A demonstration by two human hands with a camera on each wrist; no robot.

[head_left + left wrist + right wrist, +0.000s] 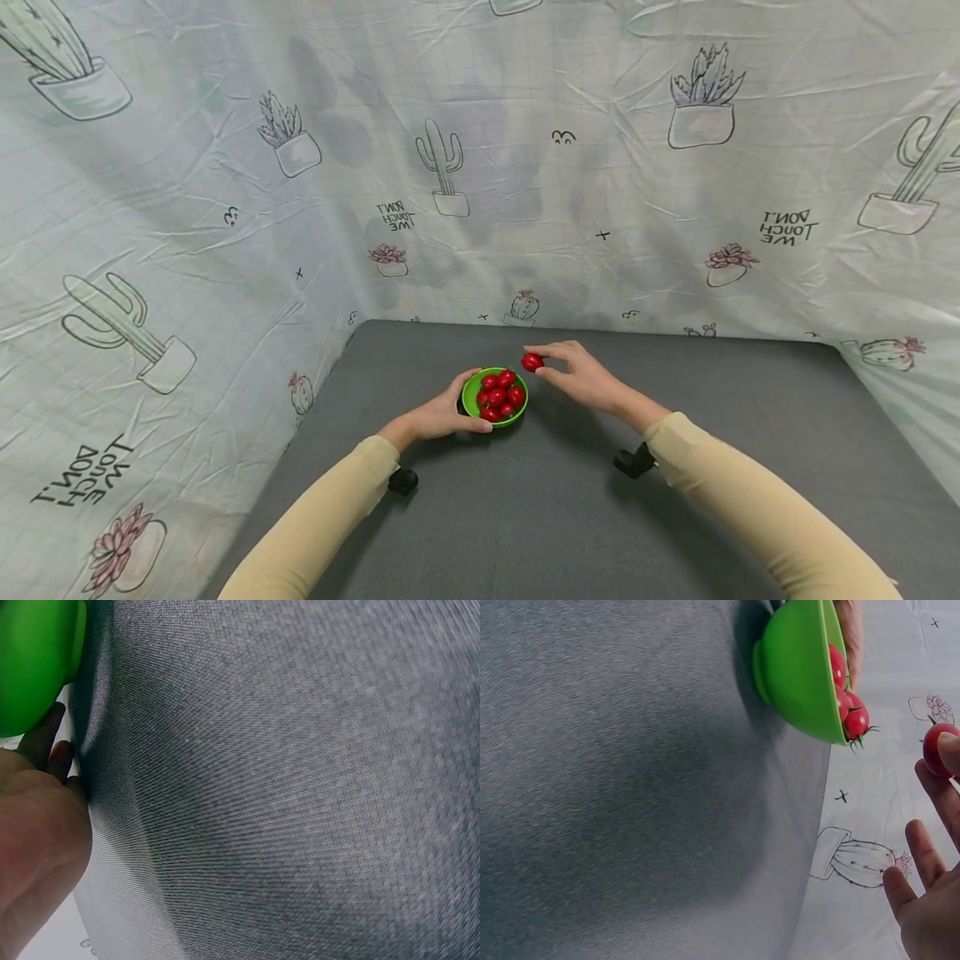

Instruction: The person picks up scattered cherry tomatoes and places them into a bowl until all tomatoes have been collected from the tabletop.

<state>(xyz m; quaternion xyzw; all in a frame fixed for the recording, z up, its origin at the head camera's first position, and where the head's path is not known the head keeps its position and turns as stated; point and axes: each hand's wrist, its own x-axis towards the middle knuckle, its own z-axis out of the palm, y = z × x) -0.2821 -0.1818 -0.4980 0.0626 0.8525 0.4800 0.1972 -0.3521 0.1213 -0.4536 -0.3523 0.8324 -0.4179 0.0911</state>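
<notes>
A green bowl (471, 398) with several small red tomatoes (497, 397) heaped in it is at the middle of the grey table. My left hand (438, 415) grips it from the left, thumb along the near side and fingers toward the far rim. In the left wrist view, the bowl's outer wall (34, 664) shows above the fingers. Just right of the bowl and raised above the table, my right hand (583, 379) pinches one cherry tomato (532, 362) between thumb and fingertip. The right wrist view shows that tomato's green stem, with the other fingers spread apart.
The dark grey tabletop (510, 517) reaches back to a pale curtain (525, 167) printed with cactus pots, which also hangs along the left. A black wrist mount (403, 481) sits under the left sleeve, another mount (634, 460) under the right.
</notes>
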